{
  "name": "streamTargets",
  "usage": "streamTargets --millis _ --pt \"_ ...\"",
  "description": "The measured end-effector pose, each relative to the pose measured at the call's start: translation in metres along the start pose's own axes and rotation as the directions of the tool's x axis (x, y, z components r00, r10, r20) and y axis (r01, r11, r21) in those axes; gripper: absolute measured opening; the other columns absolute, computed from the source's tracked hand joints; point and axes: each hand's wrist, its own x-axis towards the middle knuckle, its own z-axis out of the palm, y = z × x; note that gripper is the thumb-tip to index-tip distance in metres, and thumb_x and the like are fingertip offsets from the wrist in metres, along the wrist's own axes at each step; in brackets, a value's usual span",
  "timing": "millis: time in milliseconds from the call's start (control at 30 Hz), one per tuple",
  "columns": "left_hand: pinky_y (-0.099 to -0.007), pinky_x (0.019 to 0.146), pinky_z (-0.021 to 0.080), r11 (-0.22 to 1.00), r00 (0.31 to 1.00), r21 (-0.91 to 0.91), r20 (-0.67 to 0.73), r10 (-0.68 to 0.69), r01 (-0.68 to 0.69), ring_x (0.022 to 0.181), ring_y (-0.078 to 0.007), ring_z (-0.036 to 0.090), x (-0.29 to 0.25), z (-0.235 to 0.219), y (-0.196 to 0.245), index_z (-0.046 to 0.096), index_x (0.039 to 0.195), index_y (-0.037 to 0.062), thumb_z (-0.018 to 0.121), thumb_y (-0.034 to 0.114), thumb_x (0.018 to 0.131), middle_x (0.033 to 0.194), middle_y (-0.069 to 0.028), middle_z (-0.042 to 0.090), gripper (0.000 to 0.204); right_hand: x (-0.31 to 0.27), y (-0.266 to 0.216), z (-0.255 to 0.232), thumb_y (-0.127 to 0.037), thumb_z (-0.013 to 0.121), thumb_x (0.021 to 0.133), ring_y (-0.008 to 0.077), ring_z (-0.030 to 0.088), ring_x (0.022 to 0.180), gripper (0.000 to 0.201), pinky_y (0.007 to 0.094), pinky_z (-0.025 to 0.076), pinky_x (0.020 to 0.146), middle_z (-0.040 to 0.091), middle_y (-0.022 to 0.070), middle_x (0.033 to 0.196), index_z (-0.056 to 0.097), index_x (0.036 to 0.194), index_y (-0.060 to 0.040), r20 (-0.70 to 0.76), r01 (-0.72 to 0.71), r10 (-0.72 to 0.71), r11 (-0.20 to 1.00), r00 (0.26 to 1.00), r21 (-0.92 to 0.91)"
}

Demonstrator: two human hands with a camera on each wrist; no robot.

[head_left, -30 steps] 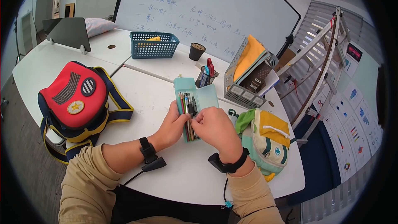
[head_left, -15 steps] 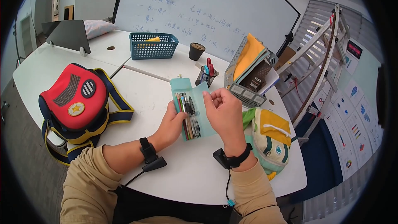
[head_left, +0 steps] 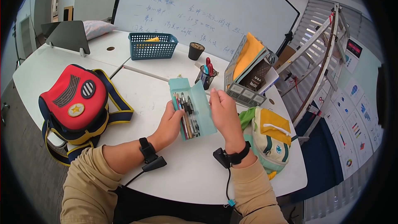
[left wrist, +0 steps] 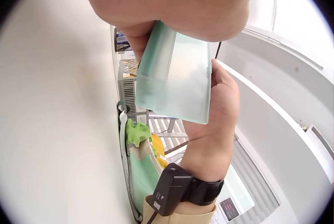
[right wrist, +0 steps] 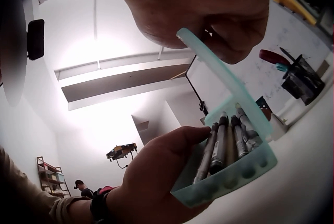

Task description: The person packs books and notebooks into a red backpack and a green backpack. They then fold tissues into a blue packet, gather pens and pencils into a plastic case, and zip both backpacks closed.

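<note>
My left hand (head_left: 167, 125) grips a translucent teal pencil case (right wrist: 232, 183) from its left side, thumb at the rim. Several pencils and pens (head_left: 189, 118) lie lengthwise inside it. The case's lid (head_left: 202, 110) stands open, tilted up on the right. At the lid's outer edge is my right hand (head_left: 227, 115), its fingers curled and pinching that edge. Seen from the left wrist, the underside of the case (left wrist: 172, 96) is held up off the table, with the right hand (left wrist: 222, 99) beside it.
A red backpack (head_left: 74, 95) stands at the left; a green, cream and yellow bag (head_left: 269, 137) lies at the right. Behind are a blue basket (head_left: 153, 52), a small pot (head_left: 195, 52), a mesh pen holder (head_left: 206, 76) with scissors and a grey file rack (head_left: 247, 95).
My right hand has left the pens and moved right to the lid's edge, then lowered slightly along it. The left hand keeps its grip on the case.
</note>
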Motion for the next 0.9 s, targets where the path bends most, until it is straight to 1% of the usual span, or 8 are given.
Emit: streamTargets --millis 100,200,300,400,500,600,800,900 --pt "-0.0399 0.123 0.049 0.998 0.999 -0.054 -0.041 0.011 -0.013 0.137 -0.0215 0.061 -0.005 0.008 0.011 0.036 0.161 -0.0034 0.048 0.016 0.119 0.148 -0.0161 0.060 0.047 0.000 0.003 0.002 -0.038 0.056 0.122 0.0306 0.058 0.068 0.051 0.0463 0.049 0.070 0.064 0.0207 0.075 0.062 0.094 0.0047 0.017 0.039 -0.039 0.999 0.999 -0.023" --pt "-0.0399 0.122 0.050 0.999 0.999 -0.040 -0.043 0.016 -0.017 0.136 -0.0200 0.061 -0.004 0.007 0.009 0.038 0.161 -0.0032 0.048 0.018 0.121 0.146 -0.0149 0.061 0.046 -0.002 -0.001 0.002 -0.037 0.056 0.122 0.0275 0.056 0.068 0.051 0.0454 0.048 0.070 0.062 0.0183 0.073 0.062 0.094 0.0048 0.038 0.053 -0.052 0.998 0.998 -0.025" --pt "-0.0396 0.121 0.051 0.999 0.997 0.007 -0.063 0.040 -0.040 0.135 -0.0186 0.061 -0.007 0.010 0.014 0.038 0.161 -0.0032 0.047 0.020 0.124 0.145 -0.0141 0.062 0.045 -0.005 -0.010 0.000 -0.037 0.056 0.122 0.0231 0.053 0.067 0.051 0.0442 0.048 0.068 0.059 0.0153 0.071 0.062 0.093 0.0043 0.103 0.032 -0.030 0.999 0.994 -0.022" --pt "-0.0385 0.119 0.053 0.998 0.997 0.033 -0.060 0.049 -0.047 0.133 -0.0171 0.062 -0.008 0.012 0.019 0.039 0.160 -0.0031 0.047 0.022 0.126 0.144 -0.0138 0.062 0.044 -0.006 -0.009 0.003 -0.037 0.056 0.122 0.0200 0.050 0.068 0.051 0.0431 0.047 0.067 0.056 0.0131 0.070 0.061 0.093 0.0037 0.126 0.048 -0.048 0.999 0.991 0.001" --pt "-0.0364 0.119 0.051 0.999 0.996 0.003 -0.085 0.041 -0.041 0.133 -0.0144 0.062 -0.009 0.015 0.023 0.047 0.158 0.0004 0.047 0.022 0.126 0.143 -0.0095 0.065 0.039 -0.006 -0.010 0.003 -0.037 0.056 0.122 0.0200 0.050 0.067 0.051 0.0428 0.047 0.067 0.056 0.0132 0.069 0.061 0.092 0.0031 0.126 0.050 -0.049 0.999 0.991 -0.010" --pt "-0.0370 0.117 0.054 0.998 0.996 0.013 -0.066 0.056 -0.055 0.132 -0.0163 0.063 -0.006 0.012 0.020 0.040 0.159 -0.0040 0.049 0.024 0.127 0.145 -0.0141 0.063 0.044 -0.006 -0.010 0.003 -0.037 0.056 0.122 0.0224 0.051 0.066 0.051 0.0439 0.048 0.067 0.057 0.0155 0.069 0.061 0.092 0.0036 0.128 0.050 -0.048 0.999 0.991 -0.013" --pt "-0.0372 0.116 0.055 0.998 0.996 0.023 -0.062 0.058 -0.056 0.132 -0.0167 0.064 -0.006 0.013 0.021 0.041 0.159 -0.0041 0.050 0.026 0.127 0.146 -0.0146 0.064 0.045 -0.005 -0.007 0.005 -0.036 0.057 0.121 0.0290 0.054 0.066 0.050 0.0466 0.049 0.069 0.061 0.0212 0.072 0.062 0.093 0.0049 0.131 0.074 -0.071 0.997 0.989 -0.022" --pt "-0.0368 0.116 0.056 0.998 0.996 0.002 -0.065 0.061 -0.061 0.133 -0.0166 0.064 -0.007 0.014 0.021 0.041 0.159 -0.0043 0.050 0.026 0.127 0.145 -0.0146 0.064 0.045 -0.005 -0.005 0.005 -0.036 0.058 0.121 0.0291 0.056 0.067 0.049 0.0463 0.050 0.069 0.062 0.0213 0.073 0.063 0.094 0.0051 0.148 0.083 -0.076 0.996 0.986 -0.036"
